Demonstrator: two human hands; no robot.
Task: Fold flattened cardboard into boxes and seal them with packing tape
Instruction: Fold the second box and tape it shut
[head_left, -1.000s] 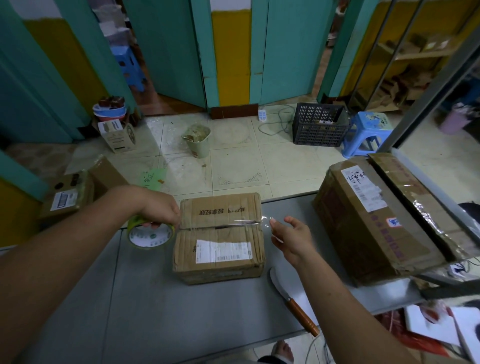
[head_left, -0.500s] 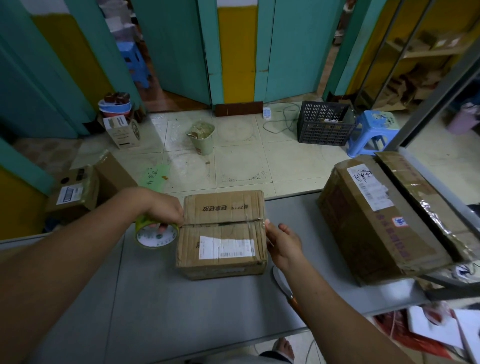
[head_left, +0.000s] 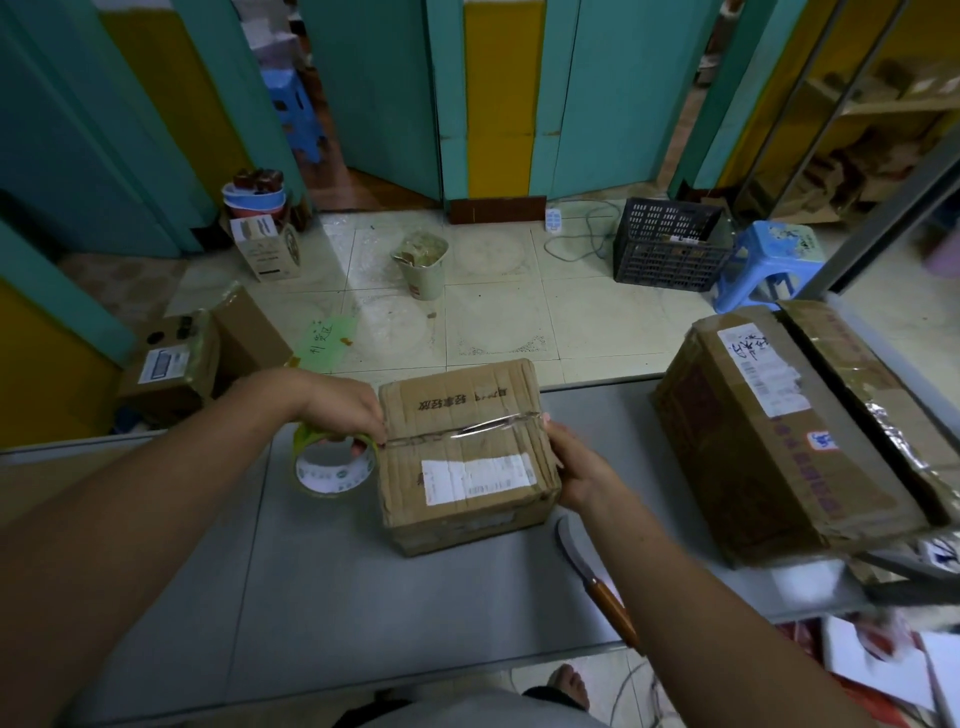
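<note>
Entry: box (head_left: 462, 457). We are logging it as standing shut on the table (head_left: 363, 597), between both hands.

Change: a second ago the tape (head_left: 467, 428) was hanging stretched in the air past the box's right edge. We are now finding it laid flat along the top seam, and the right hand (head_left: 576, 467), which was holding the free end clear of the box, is now lying against the box's right side. We are reading this as the top seam being sealed, with the strip not yet cut from the roll (head_left: 332, 470).

Hands: the left hand (head_left: 337, 405) is gripping the roll just beside the box's left edge, fingers curled through its core. The right hand's fingers are lying together, flat on the cardboard.

Also listing: knife (head_left: 597, 582), near the right forearm, and a big box (head_left: 779, 431), well apart to the right.

Not legible: we are failing to see the tape's end on the right face, the box's underside, or the knife handle's tip under the arm.
</note>
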